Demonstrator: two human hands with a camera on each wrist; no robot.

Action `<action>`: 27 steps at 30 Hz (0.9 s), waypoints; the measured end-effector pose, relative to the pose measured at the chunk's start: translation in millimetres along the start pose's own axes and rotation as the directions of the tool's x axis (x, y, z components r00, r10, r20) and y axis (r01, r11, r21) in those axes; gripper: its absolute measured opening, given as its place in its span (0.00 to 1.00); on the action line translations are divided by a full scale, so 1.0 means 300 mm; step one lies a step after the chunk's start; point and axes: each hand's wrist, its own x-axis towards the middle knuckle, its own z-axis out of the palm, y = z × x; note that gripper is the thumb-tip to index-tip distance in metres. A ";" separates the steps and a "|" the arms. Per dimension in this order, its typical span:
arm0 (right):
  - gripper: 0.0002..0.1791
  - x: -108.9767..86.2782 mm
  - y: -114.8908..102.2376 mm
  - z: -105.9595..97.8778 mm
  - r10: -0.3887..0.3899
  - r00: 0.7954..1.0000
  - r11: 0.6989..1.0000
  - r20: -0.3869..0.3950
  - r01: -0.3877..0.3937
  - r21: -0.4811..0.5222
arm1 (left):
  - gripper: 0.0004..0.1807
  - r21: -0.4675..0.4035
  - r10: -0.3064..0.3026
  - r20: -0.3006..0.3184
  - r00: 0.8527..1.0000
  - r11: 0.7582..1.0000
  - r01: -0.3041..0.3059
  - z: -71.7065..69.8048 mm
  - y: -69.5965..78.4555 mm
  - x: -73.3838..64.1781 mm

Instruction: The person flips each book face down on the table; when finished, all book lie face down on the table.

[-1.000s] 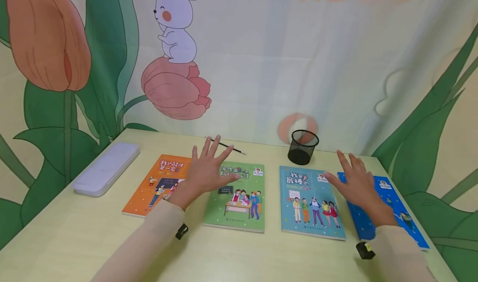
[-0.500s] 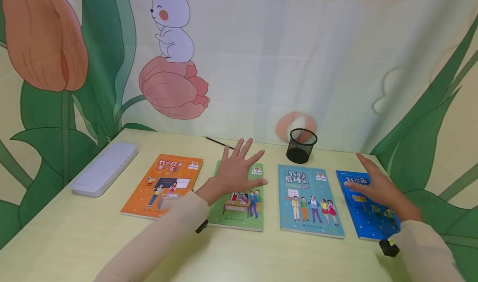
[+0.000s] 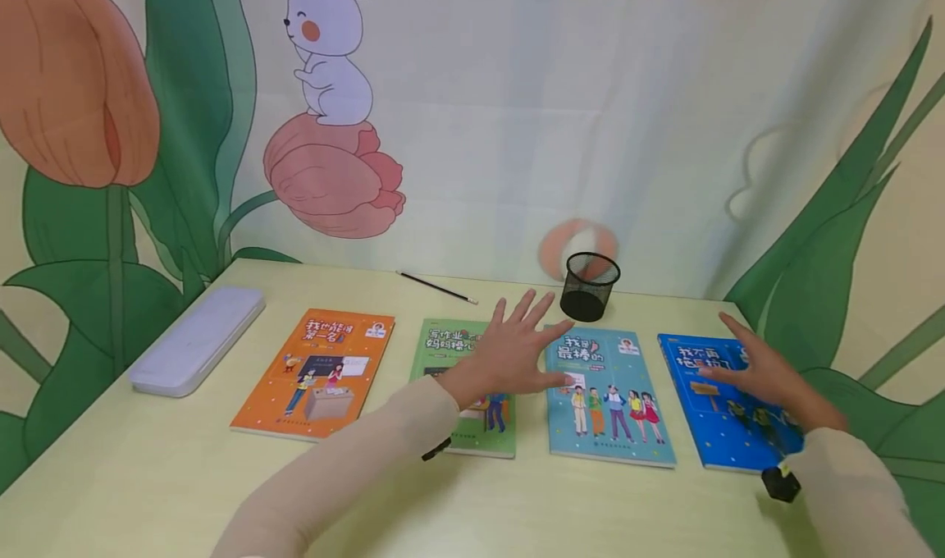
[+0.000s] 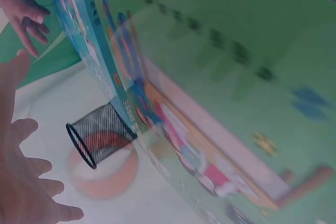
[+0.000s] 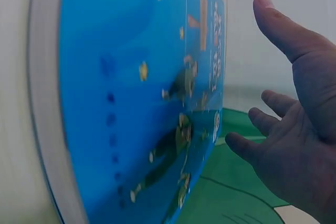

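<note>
My left hand (image 3: 513, 353), fingers spread, hovers over the gap between the green book (image 3: 480, 443) and the teal book (image 3: 609, 427). It holds nothing. The green cover fills much of the left wrist view. Above the blue book (image 3: 709, 427) at the right is my right hand (image 3: 771, 377), thumb and fingers apart, also holding nothing. In the right wrist view that hand (image 5: 294, 129) appears beside the blue cover (image 5: 131, 103). An orange book (image 3: 317, 377) lies at the left of the row. All the books lie flat with their covers up.
A pale pencil case (image 3: 199, 340) lies on the table's left side. Behind the books are a black pencil (image 3: 437, 287) and a black mesh pen holder (image 3: 589, 287), which stands upright. A printed curtain (image 3: 472, 131) hangs along the back edge.
My left hand has moved right, from between the orange and green books to the teal book's edge. My right hand has shifted right over the blue book. The books stay in place.
</note>
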 end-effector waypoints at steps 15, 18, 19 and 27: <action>0.63 0.001 0.101 -0.033 0.062 0.995 0.998 0.074 -0.061 -0.015 | 0.43 0.037 0.119 0.061 0.991 0.992 -0.121 0.037 0.173 0.099; 0.63 0.006 0.118 -0.038 0.071 0.994 0.997 0.082 -0.070 -0.010 | 0.43 0.041 0.140 0.076 0.987 0.989 -0.143 0.040 0.210 0.122; 0.63 0.008 0.122 -0.040 0.074 0.994 0.997 0.083 -0.073 -0.009 | 0.43 0.036 0.147 0.082 0.986 0.988 -0.150 0.042 0.222 0.130; 0.63 0.020 0.147 -0.045 0.094 0.990 0.995 0.102 -0.091 -0.029 | 0.44 0.000 0.190 0.141 0.972 0.981 -0.192 0.052 0.321 0.192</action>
